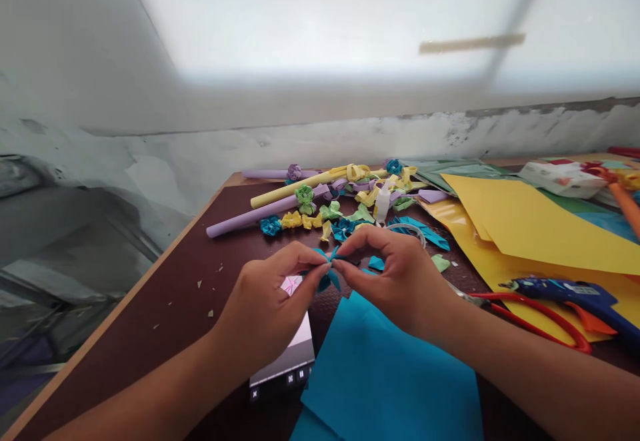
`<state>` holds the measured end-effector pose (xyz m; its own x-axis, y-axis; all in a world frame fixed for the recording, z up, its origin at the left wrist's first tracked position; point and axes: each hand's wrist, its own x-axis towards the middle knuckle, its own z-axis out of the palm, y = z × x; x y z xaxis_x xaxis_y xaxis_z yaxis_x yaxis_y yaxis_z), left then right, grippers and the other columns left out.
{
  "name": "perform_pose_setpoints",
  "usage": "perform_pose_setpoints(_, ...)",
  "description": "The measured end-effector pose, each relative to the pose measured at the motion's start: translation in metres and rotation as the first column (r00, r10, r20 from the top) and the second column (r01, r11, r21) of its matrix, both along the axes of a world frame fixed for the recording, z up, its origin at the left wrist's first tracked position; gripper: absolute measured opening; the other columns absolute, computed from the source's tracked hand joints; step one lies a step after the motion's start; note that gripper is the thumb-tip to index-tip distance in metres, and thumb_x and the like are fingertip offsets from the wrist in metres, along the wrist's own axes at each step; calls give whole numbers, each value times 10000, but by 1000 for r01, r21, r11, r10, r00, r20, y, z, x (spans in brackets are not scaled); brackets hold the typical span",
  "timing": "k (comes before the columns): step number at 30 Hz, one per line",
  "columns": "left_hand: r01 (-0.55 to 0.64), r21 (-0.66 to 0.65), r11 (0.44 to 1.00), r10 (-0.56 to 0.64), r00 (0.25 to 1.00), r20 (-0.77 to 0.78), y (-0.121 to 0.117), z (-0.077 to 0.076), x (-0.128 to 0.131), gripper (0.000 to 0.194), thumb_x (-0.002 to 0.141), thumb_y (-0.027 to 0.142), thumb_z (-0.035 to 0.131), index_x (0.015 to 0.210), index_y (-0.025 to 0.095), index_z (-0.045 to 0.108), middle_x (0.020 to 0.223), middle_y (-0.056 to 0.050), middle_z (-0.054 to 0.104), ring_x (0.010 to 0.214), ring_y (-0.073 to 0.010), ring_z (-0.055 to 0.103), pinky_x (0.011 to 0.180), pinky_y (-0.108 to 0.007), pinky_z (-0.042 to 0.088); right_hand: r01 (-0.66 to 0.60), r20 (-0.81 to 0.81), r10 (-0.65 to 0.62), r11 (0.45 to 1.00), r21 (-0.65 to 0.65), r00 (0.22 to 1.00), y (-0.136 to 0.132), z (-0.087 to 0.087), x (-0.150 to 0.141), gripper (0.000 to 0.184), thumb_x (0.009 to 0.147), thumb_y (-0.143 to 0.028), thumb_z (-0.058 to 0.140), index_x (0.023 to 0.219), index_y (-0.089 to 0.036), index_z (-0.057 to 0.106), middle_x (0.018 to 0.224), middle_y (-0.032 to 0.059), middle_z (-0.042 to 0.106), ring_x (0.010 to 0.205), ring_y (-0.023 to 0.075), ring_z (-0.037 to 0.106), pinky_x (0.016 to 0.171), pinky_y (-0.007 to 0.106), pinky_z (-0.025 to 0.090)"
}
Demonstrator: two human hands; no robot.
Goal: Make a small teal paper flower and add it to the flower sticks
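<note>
Between my two hands is a small blue folded paper flower (330, 269) with several pointed petals. My left hand (280, 301) pinches its left side between thumb and fingertips. From the right, my right hand (400, 278) pinches it the same way, the fingertips of both hands almost meeting. Under my right hand lie blue paper sheets (395, 374). A phone (287, 354) with a lit screen and a pink line drawing rests on the table, partly hidden by my left hand.
Rolled purple paper tubes (265, 211), a yellow tube (290, 190), crumpled paper flowers (305, 198) and a glue bottle (382, 202) lie at the back. On the right are yellow sheets (540, 228), red-handled scissors (540, 318) and a blue glue gun (570, 292). The table's wooden edge (125, 298) runs along the left.
</note>
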<state>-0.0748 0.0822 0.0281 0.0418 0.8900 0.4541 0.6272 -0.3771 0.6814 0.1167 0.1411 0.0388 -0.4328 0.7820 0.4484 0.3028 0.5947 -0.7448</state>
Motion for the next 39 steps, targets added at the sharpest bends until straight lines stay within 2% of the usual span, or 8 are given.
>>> perform_pose_setpoints(12, 16, -111, 994, 6, 982, 190, 3, -1, 15, 118, 901, 201, 664, 1003, 261, 658, 998, 25, 744, 965, -167, 733, 830, -267, 587, 70, 143, -103, 973, 222, 984, -7, 2, -2, 75, 829, -127, 676, 841, -200, 664, 861, 18, 724, 819, 198, 657, 706, 322, 474)
perform_pose_setpoints(18, -102, 81, 991, 107, 993, -59, 2, -4, 14, 169, 886, 168, 659, 1004, 254, 572, 984, 13, 738, 949, -194, 756, 809, -297, 583, 129, 81, -125, 991, -45, 989, -5, 6, -4, 96, 856, -314, 725, 835, -227, 759, 825, 4, 774, 776, 195, 699, 688, 321, 495)
perform_pose_setpoints(21, -51, 251, 967, 111, 967, -231, 2, -8, 15, 188, 886, 112, 611, 1023, 234, 568, 953, -26, 749, 873, -227, 760, 728, -321, 573, 125, 109, -105, 973, -194, 988, -2, 8, -5, 134, 863, -322, 699, 806, -223, 768, 786, 1, 773, 744, 185, 698, 637, 299, 485)
perform_pose_setpoints(25, 35, 336, 941, 101, 920, -379, 5, -11, 16, 134, 908, 101, 544, 989, 203, 572, 901, -85, 744, 811, -277, 746, 650, -357, 559, 138, 198, -94, 967, -216, 976, 0, 9, -6, 192, 856, -260, 663, 688, -206, 739, 702, 0, 749, 684, 175, 668, 593, 294, 441)
perform_pose_setpoints(29, -25, 248, 968, 104, 944, -313, 8, -10, 18, 198, 858, 75, 572, 1011, 200, 591, 934, -85, 755, 853, -294, 750, 695, -387, 579, 172, 247, -153, 983, -59, 957, 0, 7, -7, 152, 856, -225, 681, 723, -209, 752, 756, 8, 762, 748, 199, 687, 660, 313, 449)
perform_pose_setpoints(34, -53, 70, 996, 64, 983, -170, 9, -5, 20, 492, 834, 82, 607, 1299, 243, 608, 1149, -66, 776, 1019, -302, 746, 855, -442, 588, 139, 355, -212, 966, 220, 910, -2, 1, -5, 100, 890, -207, 707, 794, -192, 727, 830, 34, 743, 785, 217, 676, 691, 335, 438)
perform_pose_setpoints(36, -33, 15, 999, 35, 992, -119, 9, -2, 20, 478, 822, 67, 610, 1259, 252, 662, 1187, -46, 776, 1049, -284, 740, 899, -418, 575, 72, 382, -218, 930, 360, 898, -3, -2, -4, 117, 903, -167, 693, 786, -178, 700, 810, 42, 711, 784, 221, 655, 683, 339, 433)
perform_pose_setpoints(39, -2, -44, 999, 1, 999, -45, 9, 1, 20, 414, 816, 56, 622, 1154, 264, 742, 1164, -6, 793, 1028, -239, 743, 910, -348, 566, -77, 437, -227, 814, 575, 870, -5, -3, -2, 181, 922, -84, 626, 760, -157, 654, 773, 57, 653, 763, 227, 606, 659, 348, 433)
